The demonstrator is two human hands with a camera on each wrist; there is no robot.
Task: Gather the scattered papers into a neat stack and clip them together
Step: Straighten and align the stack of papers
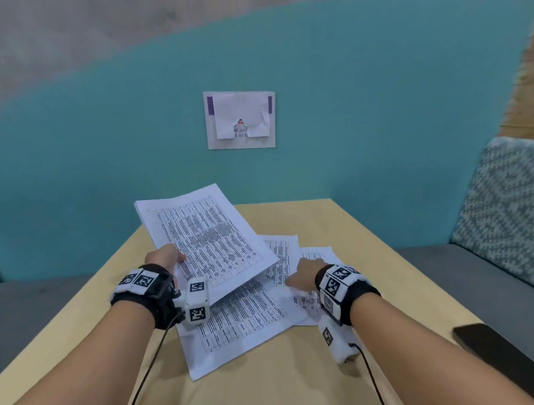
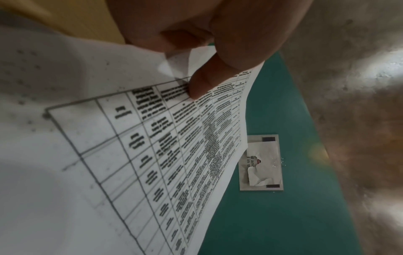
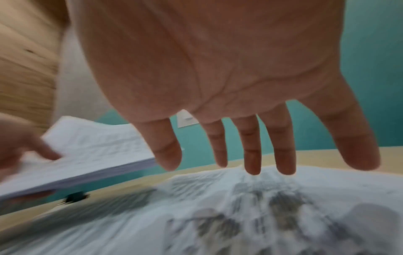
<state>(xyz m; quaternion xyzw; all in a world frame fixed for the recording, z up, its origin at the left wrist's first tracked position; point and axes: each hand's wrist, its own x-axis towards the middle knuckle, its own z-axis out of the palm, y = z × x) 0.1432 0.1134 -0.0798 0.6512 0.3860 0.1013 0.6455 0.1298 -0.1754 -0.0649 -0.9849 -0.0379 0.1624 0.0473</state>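
Observation:
My left hand point(image 1: 167, 257) holds a stack of printed table sheets point(image 1: 206, 231) by its near left edge and keeps it tilted up off the wooden table point(image 1: 336, 227). In the left wrist view the thumb point(image 2: 201, 84) presses on the top sheet point(image 2: 130, 155). Three loose printed sheets point(image 1: 242, 321) lie overlapped on the table below and to the right of the stack. My right hand point(image 1: 301, 272) is spread open, palm down, over the rightmost sheet point(image 3: 240, 215), fingertips point(image 3: 253, 165) just at the paper. A small black binder clip point(image 3: 75, 198) lies on the table beneath the raised stack.
A black phone point(image 1: 491, 346) lies at the table's right edge. A grey bench point(image 1: 443, 272) with a patterned cushion point(image 1: 508, 209) runs along the right. A teal wall point(image 1: 107, 162) with a taped note point(image 1: 240, 118) stands behind the table.

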